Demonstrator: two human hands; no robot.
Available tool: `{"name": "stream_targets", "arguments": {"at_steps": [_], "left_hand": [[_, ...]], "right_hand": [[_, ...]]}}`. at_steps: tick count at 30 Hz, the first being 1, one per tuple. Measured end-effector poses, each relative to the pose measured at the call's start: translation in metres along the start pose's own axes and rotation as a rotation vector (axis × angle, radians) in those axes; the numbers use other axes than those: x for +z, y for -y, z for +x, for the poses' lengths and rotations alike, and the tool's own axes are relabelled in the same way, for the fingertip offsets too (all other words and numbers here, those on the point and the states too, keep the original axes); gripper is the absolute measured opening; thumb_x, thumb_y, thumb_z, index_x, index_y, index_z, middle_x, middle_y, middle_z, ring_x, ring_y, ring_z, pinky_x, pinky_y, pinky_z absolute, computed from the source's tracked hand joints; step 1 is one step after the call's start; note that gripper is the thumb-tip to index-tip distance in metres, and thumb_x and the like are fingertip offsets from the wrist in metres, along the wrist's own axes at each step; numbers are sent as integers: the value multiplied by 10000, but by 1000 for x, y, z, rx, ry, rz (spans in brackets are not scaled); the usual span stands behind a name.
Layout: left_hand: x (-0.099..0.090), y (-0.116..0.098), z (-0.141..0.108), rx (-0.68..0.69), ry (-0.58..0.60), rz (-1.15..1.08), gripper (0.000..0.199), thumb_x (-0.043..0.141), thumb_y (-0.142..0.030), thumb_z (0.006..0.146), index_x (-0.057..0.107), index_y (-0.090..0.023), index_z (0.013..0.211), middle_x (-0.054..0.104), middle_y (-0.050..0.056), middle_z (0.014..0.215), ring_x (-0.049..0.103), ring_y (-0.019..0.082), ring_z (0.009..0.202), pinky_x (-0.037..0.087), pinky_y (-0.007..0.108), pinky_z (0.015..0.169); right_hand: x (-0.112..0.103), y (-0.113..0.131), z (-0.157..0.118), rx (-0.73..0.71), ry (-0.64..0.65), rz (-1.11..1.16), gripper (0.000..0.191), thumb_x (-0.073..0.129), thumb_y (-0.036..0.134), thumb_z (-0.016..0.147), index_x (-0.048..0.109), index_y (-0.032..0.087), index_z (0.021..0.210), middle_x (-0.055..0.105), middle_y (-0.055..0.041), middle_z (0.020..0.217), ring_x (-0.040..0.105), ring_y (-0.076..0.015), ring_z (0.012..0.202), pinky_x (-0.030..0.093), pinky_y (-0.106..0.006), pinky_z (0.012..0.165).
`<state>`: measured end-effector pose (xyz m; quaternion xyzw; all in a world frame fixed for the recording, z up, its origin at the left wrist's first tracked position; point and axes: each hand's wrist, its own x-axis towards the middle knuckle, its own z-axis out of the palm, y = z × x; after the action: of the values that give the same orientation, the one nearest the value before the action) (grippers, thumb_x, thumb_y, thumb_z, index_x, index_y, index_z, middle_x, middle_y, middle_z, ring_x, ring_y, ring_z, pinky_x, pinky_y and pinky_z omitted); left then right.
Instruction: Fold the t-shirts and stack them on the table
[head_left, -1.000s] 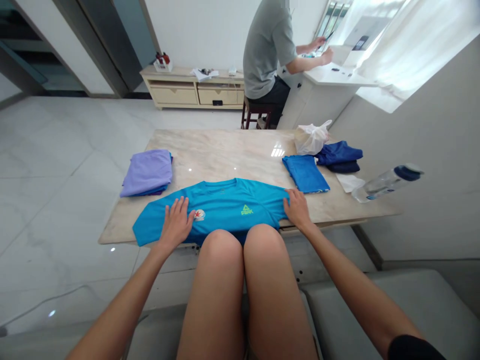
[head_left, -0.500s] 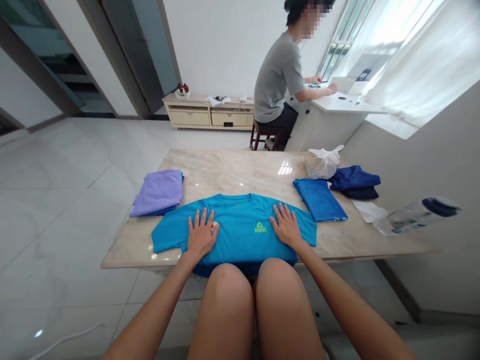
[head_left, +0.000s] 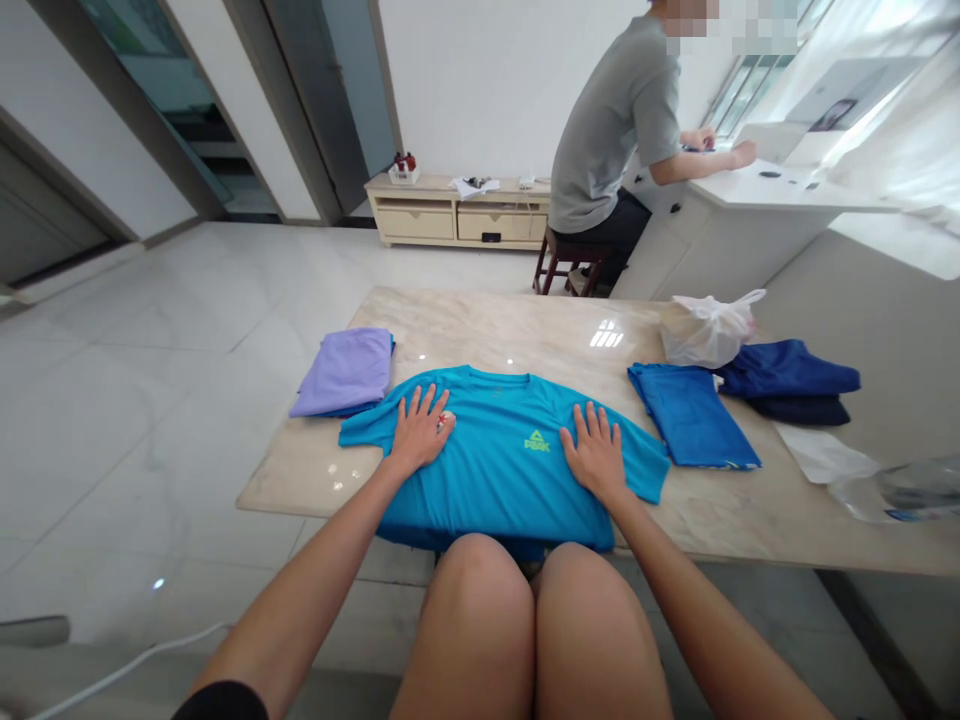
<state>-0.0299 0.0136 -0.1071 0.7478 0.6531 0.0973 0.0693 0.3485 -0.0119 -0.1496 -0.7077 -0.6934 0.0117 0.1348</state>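
A bright blue T-shirt [head_left: 495,470] lies spread over the front of the marble-look table [head_left: 480,320], its collar toward the far side and its lower part hanging over the near edge by my knees. My left hand [head_left: 421,430] rests flat on the chest at the left, fingers spread, beside a small red and white emblem. On the other side, my right hand [head_left: 594,450] presses flat near the right sleeve, fingers apart, just right of a green printed logo. Neither hand grasps the cloth.
Folded purple and blue clothes [head_left: 346,370] lie at the table's left. Toward the right are a folded blue garment [head_left: 694,415], darker blue clothes [head_left: 799,370], a white plastic bag [head_left: 709,330] and a clear bottle [head_left: 900,490]. A person [head_left: 615,120] sits at a white desk beyond.
The camera view has turned, so the scene sits further right in the picture. The left sleeve now lies more bunched and angled. Both hands stay flat on the T-shirt.
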Motion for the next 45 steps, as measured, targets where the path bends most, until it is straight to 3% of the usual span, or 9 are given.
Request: {"name": "stream_targets", "arguments": {"at_steps": [8, 13, 16, 23, 36, 40, 45], "left_hand": [[-12, 31, -57, -173, -70, 80, 682, 415, -523, 1117, 460, -262, 1746, 321, 161, 1849, 274, 455, 1710, 272, 677, 1349], [-16, 39, -99, -365, -143, 159, 686, 407, -519, 1120, 471, -229, 1738, 385, 247, 1801, 315, 496, 1679, 267, 715, 1327], [-17, 42, -111, -408, -169, 183, 692, 412, -528, 1120, 462, -227, 1741, 370, 272, 1799, 300, 522, 1678, 281, 742, 1305], [-27, 48, -77, -452, -104, 184, 693, 482, -504, 1111, 460, -215, 1740, 303, 293, 1820, 263, 543, 1687, 268, 730, 1310], [-25, 62, -37, -425, -119, 153, 704, 493, -506, 1101, 467, -205, 1736, 294, 282, 1827, 243, 520, 1703, 261, 724, 1320], [-26, 63, -34, -432, -104, 147, 702, 484, -506, 1107, 462, -201, 1739, 276, 291, 1831, 241, 511, 1708, 258, 714, 1330], [-27, 52, -51, -424, -111, 130, 759, 412, -505, 1128, 353, -114, 1775, 275, 305, 1826, 258, 484, 1710, 248, 684, 1354]], "right_hand": [[-4, 61, -9, -82, 41, 15, 721, 337, 535, 1156, 385, 166, 1773, 296, -175, 1845, 242, -401, 1728, 191, -673, 1375], [-7, 95, -24, -140, 76, 52, 712, 348, 526, 1156, 385, 181, 1777, 278, -158, 1851, 227, -398, 1733, 182, -666, 1381], [-14, 106, -31, -150, 120, 43, 714, 328, 526, 1164, 376, 169, 1781, 239, -145, 1863, 205, -389, 1740, 171, -648, 1391], [-26, 115, -28, -89, 183, 1, 710, 341, 516, 1171, 347, 167, 1790, 200, -125, 1874, 169, -360, 1752, 126, -610, 1405], [-14, 123, -18, -104, 147, -16, 712, 332, 506, 1166, 367, 152, 1782, 226, -143, 1869, 177, -368, 1749, 142, -610, 1397], [-11, 124, -15, -110, 129, -12, 712, 337, 504, 1164, 380, 144, 1777, 244, -155, 1863, 197, -378, 1743, 148, -620, 1396], [-10, 112, -15, -139, 126, 28, 688, 284, 510, 1176, 402, 186, 1772, 272, -117, 1860, 218, -345, 1742, 167, -598, 1400]]}}
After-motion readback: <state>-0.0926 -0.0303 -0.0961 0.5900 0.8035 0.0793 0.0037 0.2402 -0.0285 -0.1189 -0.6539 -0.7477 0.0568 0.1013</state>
